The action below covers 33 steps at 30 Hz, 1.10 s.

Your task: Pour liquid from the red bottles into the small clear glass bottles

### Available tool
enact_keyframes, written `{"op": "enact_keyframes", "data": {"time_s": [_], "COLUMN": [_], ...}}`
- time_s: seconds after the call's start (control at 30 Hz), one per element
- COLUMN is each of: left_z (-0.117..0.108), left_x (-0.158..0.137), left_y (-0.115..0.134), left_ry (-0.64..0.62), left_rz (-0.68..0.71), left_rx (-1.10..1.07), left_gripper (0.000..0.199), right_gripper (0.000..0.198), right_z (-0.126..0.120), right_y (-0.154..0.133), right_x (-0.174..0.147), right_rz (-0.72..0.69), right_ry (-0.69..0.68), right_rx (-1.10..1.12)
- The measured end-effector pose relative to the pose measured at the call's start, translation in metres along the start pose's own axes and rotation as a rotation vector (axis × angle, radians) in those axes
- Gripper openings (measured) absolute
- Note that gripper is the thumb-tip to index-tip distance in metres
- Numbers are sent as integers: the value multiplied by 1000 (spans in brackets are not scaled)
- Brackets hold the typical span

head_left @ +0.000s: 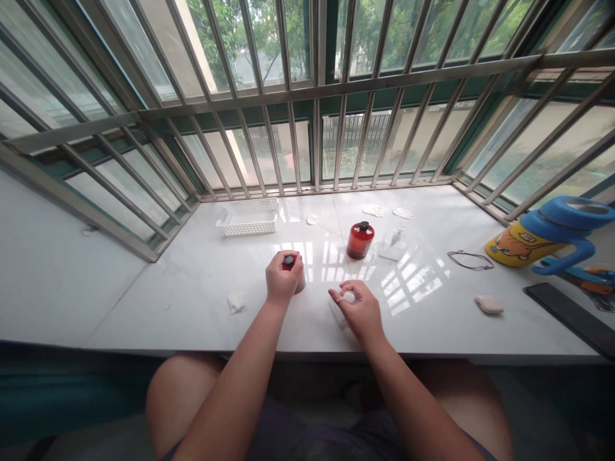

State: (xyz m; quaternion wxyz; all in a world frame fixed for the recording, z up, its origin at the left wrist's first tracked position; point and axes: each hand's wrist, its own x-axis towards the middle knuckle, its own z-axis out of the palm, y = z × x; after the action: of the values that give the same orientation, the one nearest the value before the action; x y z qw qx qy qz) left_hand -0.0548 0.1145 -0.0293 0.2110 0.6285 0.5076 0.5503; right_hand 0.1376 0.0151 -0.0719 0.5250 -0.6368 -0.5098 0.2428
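Note:
My left hand (282, 278) is wrapped round a dark red bottle with a black cap (289, 260), which stands upright on the white counter (192, 282). Most of that bottle is hidden behind the fingers. To the right, my right hand (358, 307) is curled just above the counter, its fingers closed round a small pale, see-through thing (349, 296) that I cannot make out. Beyond the hands stands a second red bottle with a black top (360, 242). Beside it is a clear glass bottle (394, 244). A crumpled white tissue (236, 303) lies left of my left hand.
A white perforated basket (247, 221) sits at the back left. More crumpled tissues (373, 210) lie near the window bars (336, 144). On the right are a thin cord loop (469, 260), a pale rounded case (489, 305), a blue-and-yellow flask (533, 234) and a black phone (569, 317).

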Motion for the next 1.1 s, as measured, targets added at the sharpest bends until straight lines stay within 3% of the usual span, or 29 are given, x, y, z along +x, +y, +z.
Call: {"op": "enact_keyframes", "data": {"time_s": [0.13,0.43,0.63,0.8,1.0,1.1], "left_z": [2,4,4,1,4,4], "left_x": [-1,-1,-1,0,-1,-1], "left_y": [2,4,2,-1,0,-1], "left_ry": [55,68,71,3,82,77], "left_rz": [-43,-56,-48,-2,-51,-35], "left_rx": [-45,-94,-43,4,-91,-64], "left_gripper": [22,37,25,10,33,28], "right_gripper": [45,37,34,33,33,33], "right_z": [0,1,0,-1,-1,0], "right_y": [0,5,2,0,-1,-1], "right_x": [-1,0,0,0,-1,-1], "right_rz": [118,97,98,98,96,96], "right_ry": [30,13,13,16,22,24], "right_rx": [-18,-67,-69,-71,-71,-71]}}
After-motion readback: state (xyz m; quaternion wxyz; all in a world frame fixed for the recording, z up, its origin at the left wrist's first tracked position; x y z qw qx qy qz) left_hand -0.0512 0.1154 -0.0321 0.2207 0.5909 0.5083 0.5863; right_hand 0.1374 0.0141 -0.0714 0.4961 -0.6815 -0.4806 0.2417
